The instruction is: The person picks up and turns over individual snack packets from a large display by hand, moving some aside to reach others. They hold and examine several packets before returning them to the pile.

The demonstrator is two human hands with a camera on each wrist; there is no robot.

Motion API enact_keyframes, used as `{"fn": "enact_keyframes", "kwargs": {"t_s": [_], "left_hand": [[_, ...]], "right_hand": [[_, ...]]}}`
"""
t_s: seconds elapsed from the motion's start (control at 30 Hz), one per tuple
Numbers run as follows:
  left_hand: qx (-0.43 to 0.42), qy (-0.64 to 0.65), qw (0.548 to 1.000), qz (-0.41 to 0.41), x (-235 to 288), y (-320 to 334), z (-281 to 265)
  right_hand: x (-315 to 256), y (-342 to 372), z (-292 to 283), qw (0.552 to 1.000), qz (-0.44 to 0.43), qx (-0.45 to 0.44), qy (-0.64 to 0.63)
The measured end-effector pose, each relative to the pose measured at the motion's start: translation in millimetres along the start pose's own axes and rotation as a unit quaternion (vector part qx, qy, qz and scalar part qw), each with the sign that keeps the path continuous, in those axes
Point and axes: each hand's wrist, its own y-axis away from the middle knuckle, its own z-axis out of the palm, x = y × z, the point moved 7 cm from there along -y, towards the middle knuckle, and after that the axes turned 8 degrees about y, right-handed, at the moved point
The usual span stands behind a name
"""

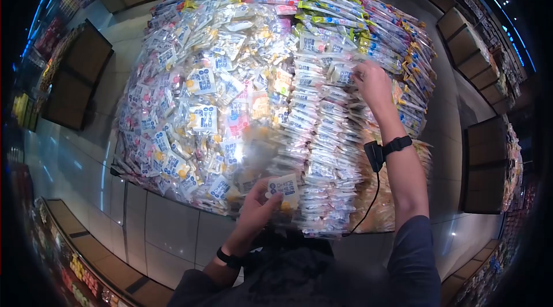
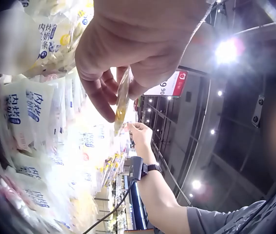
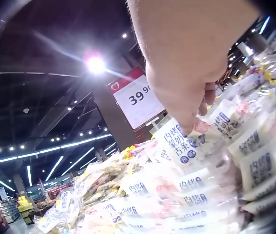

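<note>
Head view: heaped high with packets (image 1: 201,82), a broad counter (image 1: 117,172), left front corner and dark front edge just showing beneath the pile. Open tiled floor (image 1: 115,76) along left and right sides, with brown display stands (image 1: 78,76) well apart beyond. Close up against the front edge, the person's body. Across the heap, loose packets to the left, tightly packed rows (image 1: 322,151) of white packets right of centre, long colourful packets (image 1: 368,25) along the far and right edges. Above the pile in the right wrist view, a red-topped price sign (image 3: 135,100).

Stretched over the rows toward the right side, the right hand (image 1: 374,85), fingers curled down among packet tops; cannot tell whether pinching one or only touching. Near the front edge, just over the pile, the left hand (image 1: 257,206), grip narrow, thumb and fingers about a flat white packet (image 1: 286,186), edge-on in the left wrist view. Between both hands, open air above the heap. On the left wrist, a black band (image 1: 229,258).
</note>
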Motion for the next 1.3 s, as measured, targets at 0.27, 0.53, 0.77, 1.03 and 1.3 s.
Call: {"fn": "enact_keyframes", "kwargs": {"t_s": [0.27, 0.53, 0.77, 1.03, 1.3], "left_hand": [[0.014, -0.036, 0.999, 0.001, 2, -7, -3], [0.015, -0.036, 0.999, -0.003, 3, -12, -2], [0.012, -0.04, 0.999, -0.001, 2, -13, -2], [0.016, -0.051, 0.998, 0.022, 4, -12, -2], [0.024, -0.051, 0.998, 0.019, 1, -11, -3]], "right_hand": [[2, 18, 32, 0.999, -0.047, -0.015, -0.023], [1, 13, 42, 0.994, -0.055, -0.026, -0.091], [-32, -18, -14, 1.0, -0.014, 0.004, -0.007], [-10, -64, 19, 0.994, 0.039, -0.093, -0.045], [45, -59, 41, 0.991, -0.006, -0.086, -0.097]]}}
